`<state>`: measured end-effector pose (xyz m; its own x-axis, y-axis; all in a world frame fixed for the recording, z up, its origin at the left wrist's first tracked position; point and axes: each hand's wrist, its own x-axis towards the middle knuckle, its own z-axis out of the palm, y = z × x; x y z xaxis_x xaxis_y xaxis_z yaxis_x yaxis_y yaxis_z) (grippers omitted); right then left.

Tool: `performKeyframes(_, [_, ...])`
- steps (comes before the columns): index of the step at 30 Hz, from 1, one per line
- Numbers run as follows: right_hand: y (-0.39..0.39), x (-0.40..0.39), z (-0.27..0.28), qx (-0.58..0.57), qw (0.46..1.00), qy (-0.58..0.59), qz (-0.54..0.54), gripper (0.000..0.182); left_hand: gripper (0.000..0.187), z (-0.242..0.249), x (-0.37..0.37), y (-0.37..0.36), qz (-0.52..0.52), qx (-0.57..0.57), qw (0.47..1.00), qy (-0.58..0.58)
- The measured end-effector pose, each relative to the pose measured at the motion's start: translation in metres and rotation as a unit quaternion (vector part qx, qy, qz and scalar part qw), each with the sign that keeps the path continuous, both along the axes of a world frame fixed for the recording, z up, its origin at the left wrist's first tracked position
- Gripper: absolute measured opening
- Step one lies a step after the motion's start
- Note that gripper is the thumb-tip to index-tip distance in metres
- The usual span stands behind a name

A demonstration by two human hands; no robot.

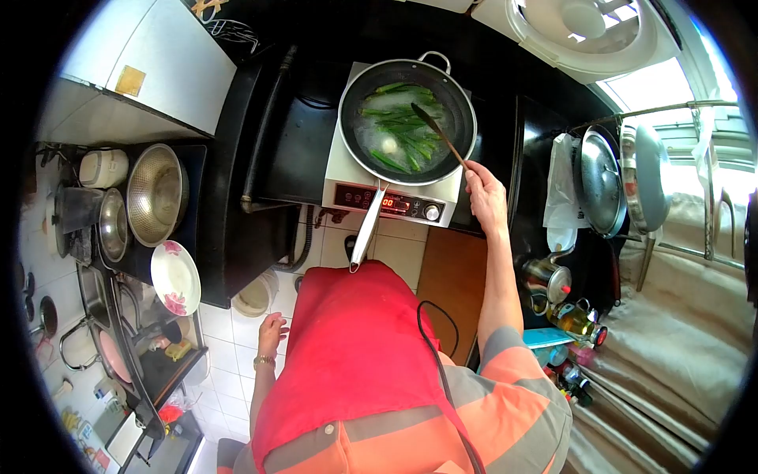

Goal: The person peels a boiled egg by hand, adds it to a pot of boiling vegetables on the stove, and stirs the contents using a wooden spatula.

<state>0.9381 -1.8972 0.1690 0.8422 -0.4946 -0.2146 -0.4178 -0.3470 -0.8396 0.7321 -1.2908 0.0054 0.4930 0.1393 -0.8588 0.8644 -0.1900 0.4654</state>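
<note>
My right hand [483, 189] is closed round the handle end of a brown wooden spatula [444, 136], whose blade reaches over the dark pan [352, 118]. Long green vegetables [409, 126] lie in bubbling, cloudy liquid in the pan, with a small pale lump near them. The pan rests on a white cooktop [338, 167] with a lit red display, and its long handle points toward me. Down by my red apron, my left hand [272, 332] hangs with curled fingers, touching no object that shows; whether its fingers close on anything is unclear.
Metal bowls [158, 193] and a floral plate [175, 276] stand at the left, beyond them a sink. At the right are hanging lids [602, 182], a kettle [546, 278] and an oil bottle [575, 319]. A black cord loops by my apron.
</note>
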Motion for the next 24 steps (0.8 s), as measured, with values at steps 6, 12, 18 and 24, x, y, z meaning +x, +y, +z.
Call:
performKeyframes(6, [0.019,-0.003,0.023,-0.038,0.998,0.024,0.053,0.033,0.042,-0.001,0.004,-0.001,0.001,0.0,1.0,0.001])
performKeyframes(12, [0.024,-0.005,0.023,-0.06,0.995,0.022,0.071,0.033,0.042,-0.003,0.002,0.0,0.006,-0.008,1.0,0.006])
performKeyframes(18, [0.021,0.017,0.011,-0.182,0.975,-0.079,0.103,0.031,0.043,-0.006,0.0,0.001,0.003,-0.011,1.0,0.003])
performKeyframes(24, [0.028,0.085,-0.01,-0.252,0.959,-0.076,0.106,0.033,0.043,-0.005,0.006,0.0,-0.009,-0.001,1.0,0.006])
